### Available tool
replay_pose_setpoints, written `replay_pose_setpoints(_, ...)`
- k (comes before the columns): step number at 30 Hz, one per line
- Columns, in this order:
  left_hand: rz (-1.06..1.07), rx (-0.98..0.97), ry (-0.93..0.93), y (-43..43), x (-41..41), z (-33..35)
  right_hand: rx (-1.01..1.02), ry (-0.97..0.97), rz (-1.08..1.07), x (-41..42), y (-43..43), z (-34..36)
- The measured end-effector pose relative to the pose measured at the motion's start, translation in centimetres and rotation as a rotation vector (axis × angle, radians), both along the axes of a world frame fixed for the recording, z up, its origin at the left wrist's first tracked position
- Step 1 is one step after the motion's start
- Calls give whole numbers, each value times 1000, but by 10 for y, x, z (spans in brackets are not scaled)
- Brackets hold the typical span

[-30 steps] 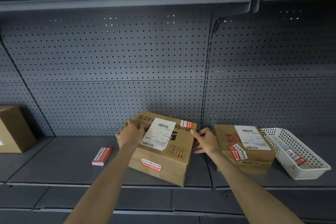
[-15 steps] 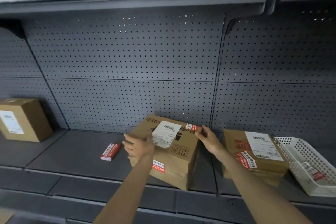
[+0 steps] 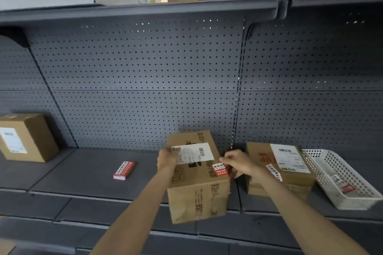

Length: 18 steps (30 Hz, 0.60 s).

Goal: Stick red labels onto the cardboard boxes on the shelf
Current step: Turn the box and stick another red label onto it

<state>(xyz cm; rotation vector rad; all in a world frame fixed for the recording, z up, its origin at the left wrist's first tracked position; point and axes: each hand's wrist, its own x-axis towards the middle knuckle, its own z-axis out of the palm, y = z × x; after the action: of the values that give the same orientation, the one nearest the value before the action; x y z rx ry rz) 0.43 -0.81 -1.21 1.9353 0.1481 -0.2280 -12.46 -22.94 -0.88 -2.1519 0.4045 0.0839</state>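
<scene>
A brown cardboard box (image 3: 196, 196) with a white shipping slip and a red label (image 3: 220, 169) on its top sits turned at the middle of the grey shelf (image 3: 87, 174). My left hand (image 3: 167, 158) grips its left top edge. My right hand (image 3: 238, 163) holds its right edge beside the red label. A stack of red labels (image 3: 124, 170) lies on the shelf to the left. A second box (image 3: 290, 170) with a red label stands to the right, behind my right forearm. A third box (image 3: 27, 137) stands at the far left.
A white perforated basket (image 3: 350, 184) holding label scraps stands at the far right. The perforated back panel (image 3: 145, 80) rises behind. The upper shelf (image 3: 145, 9) carries large cartons.
The middle box has been rotated and tipped, so a different side faces me. Both hands shifted along its edges with it. The view moved left.
</scene>
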Motion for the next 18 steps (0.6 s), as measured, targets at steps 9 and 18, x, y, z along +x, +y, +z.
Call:
replay_pose_setpoints(9,-223,-6,161,-1,38,-9,117,17,18,-12,14,-11)
replay_pose_setpoints(18,-368,58,203,5,55,2,206,-14,43,-4,24,-19)
